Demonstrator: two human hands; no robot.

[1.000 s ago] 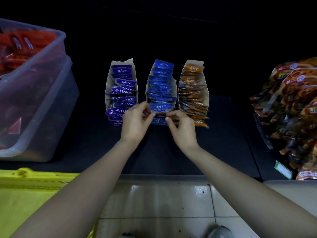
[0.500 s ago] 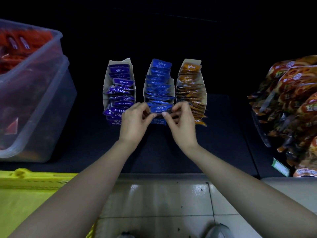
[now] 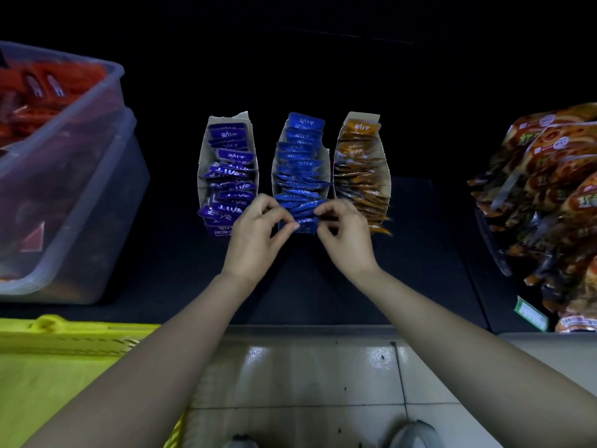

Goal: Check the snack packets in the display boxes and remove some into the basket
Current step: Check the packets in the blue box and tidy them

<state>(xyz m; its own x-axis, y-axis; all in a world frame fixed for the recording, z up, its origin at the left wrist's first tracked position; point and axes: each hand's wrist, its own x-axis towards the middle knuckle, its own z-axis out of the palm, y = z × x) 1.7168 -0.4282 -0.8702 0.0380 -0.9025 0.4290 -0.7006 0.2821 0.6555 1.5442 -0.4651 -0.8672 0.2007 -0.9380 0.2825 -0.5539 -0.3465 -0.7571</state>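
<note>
Three narrow card display boxes stand side by side on a dark shelf: one with purple packets (image 3: 227, 176), a middle one with blue packets (image 3: 302, 163) and one with orange packets (image 3: 360, 166). My left hand (image 3: 258, 234) and my right hand (image 3: 345, 234) are both at the front of the middle box. Each pinches an end of the front blue packets (image 3: 307, 213) between thumb and fingers. A yellow basket (image 3: 58, 360) sits at the lower left, below the shelf edge.
A clear plastic tub (image 3: 80, 176) holding red packets stands on the shelf at the left. Hanging brown and orange snack bags (image 3: 549, 202) crowd the right side. A green price tag (image 3: 531, 313) marks the shelf edge. Pale floor tiles (image 3: 307, 376) lie below.
Both hands have stayed at the front of the middle box, and the front blue packets between them have been tipped from face-up to edge-on.
</note>
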